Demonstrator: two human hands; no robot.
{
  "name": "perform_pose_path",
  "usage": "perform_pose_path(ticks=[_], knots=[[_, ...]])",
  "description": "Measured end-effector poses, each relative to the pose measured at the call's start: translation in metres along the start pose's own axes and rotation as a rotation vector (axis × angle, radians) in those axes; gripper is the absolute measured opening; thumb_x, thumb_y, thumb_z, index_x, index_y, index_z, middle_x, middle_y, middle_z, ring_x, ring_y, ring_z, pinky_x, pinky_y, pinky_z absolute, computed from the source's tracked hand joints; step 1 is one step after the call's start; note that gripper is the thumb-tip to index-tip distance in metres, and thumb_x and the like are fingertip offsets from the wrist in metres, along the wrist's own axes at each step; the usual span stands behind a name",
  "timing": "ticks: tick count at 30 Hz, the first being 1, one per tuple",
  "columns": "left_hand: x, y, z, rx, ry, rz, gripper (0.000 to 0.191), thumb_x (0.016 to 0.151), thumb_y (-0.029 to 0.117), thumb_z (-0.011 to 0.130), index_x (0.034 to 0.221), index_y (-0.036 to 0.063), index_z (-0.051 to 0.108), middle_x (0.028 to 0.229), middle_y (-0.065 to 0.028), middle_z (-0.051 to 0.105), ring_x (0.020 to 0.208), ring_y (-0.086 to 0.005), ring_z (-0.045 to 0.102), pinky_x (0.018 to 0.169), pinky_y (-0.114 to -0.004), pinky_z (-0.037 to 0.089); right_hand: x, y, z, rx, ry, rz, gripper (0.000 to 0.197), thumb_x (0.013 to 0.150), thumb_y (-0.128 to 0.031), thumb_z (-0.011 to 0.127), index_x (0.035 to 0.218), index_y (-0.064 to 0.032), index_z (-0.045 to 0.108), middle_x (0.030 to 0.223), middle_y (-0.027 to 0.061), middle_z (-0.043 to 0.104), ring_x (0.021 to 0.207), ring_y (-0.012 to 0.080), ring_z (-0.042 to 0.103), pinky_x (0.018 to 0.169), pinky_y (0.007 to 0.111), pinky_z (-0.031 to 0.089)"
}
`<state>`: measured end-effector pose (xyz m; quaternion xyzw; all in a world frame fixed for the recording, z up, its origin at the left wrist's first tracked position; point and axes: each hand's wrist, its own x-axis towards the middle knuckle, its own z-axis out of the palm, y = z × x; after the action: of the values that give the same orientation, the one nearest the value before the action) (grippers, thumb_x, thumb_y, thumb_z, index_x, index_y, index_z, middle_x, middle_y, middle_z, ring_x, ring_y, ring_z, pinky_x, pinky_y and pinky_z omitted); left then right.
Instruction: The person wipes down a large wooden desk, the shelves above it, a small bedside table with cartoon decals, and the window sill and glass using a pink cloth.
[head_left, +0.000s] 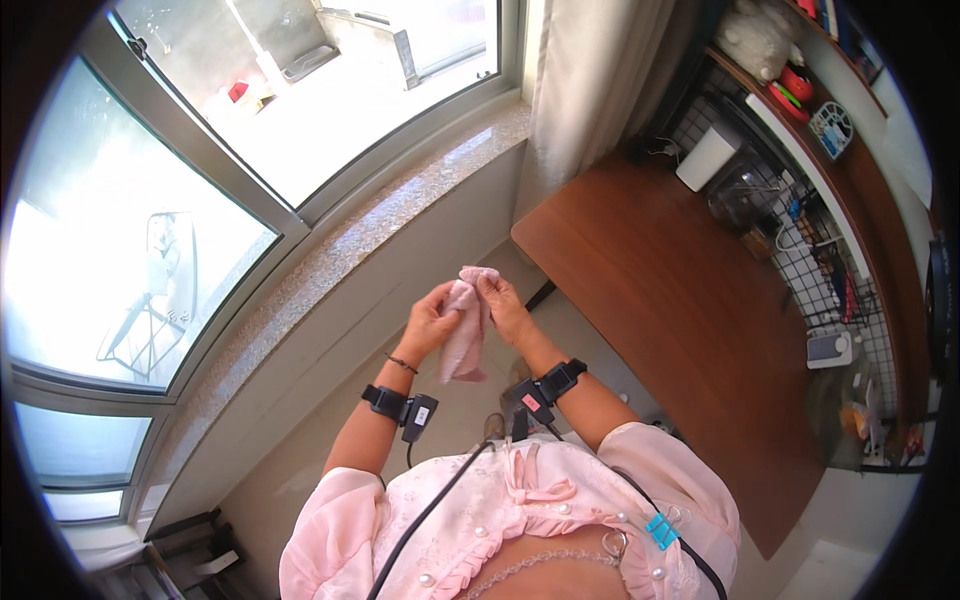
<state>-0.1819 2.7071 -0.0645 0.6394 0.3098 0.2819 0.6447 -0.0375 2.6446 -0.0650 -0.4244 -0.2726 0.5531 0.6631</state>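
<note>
A pink cloth (466, 337), probably a small towel, hangs in loose folds between my two hands. My left hand (429, 321) pinches its left upper side between thumb and fingers. At the cloth's top right corner, my right hand (504, 304) grips a bunched part with the thumb on top. Both hands are raised in front of my body, above the tiled floor, and the cloth's lower end hangs free. Each forearm wears a black strap with a small cabled device, one on the left (418, 418) and one on the right (532, 401).
To the left runs a granite windowsill (360, 247) under metal-framed windows (281, 217). A brown wooden desk (645, 300) stands to the right, with a white box-shaped device (709, 157) and a wire grid panel (806, 277) behind. A beige curtain (592, 82) hangs at the corner.
</note>
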Motion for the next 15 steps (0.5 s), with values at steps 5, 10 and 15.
perform_pose_path(ticks=[5, 10, 15], knots=[[0.05, 0.049, -0.103, 0.609, 0.596, 0.132, 0.031, 0.076, 0.006, 0.057, 0.107, 0.0057, 0.059, 0.103, -0.0108, 0.06, 0.09, -0.0189, 0.058, 0.076, -0.029, 0.047, 0.055, -0.034, -0.017, 0.003, -0.076, -0.009, 0.044, 0.092, -0.031, 0.046, 0.128, -0.0041, 0.041, 0.103, 0.0068, 0.058, 0.089, 0.0132, 0.056, 0.079, 0.026, 0.045], [0.096, -0.079, -0.232, 1.285, 0.654, 0.048, 0.035, 0.075, 0.018, 0.057, 0.109, 0.0089, 0.059, 0.114, -0.0173, 0.053, 0.1, -0.0297, 0.052, 0.086, -0.042, 0.041, 0.114, -0.033, -0.094, -0.189, 0.187, 0.023, 0.038, 0.092, -0.024, 0.048, 0.124, -0.0048, 0.045, 0.102, 0.0052, 0.059, 0.086, 0.0099, 0.055, 0.076, 0.023, 0.045], [0.188, -0.126, -0.167, 1.381, 0.553, 0.106, 0.035, 0.075, 0.026, 0.057, 0.108, 0.0121, 0.06, 0.118, -0.0183, 0.05, 0.11, -0.0343, 0.044, 0.094, -0.049, 0.03, 0.153, -0.042, -0.178, -0.248, 0.475, 0.061, 0.032, 0.091, -0.021, 0.048, 0.119, -0.0052, 0.05, 0.1, 0.004, 0.059, 0.082, 0.008, 0.055, 0.071, 0.021, 0.046]])
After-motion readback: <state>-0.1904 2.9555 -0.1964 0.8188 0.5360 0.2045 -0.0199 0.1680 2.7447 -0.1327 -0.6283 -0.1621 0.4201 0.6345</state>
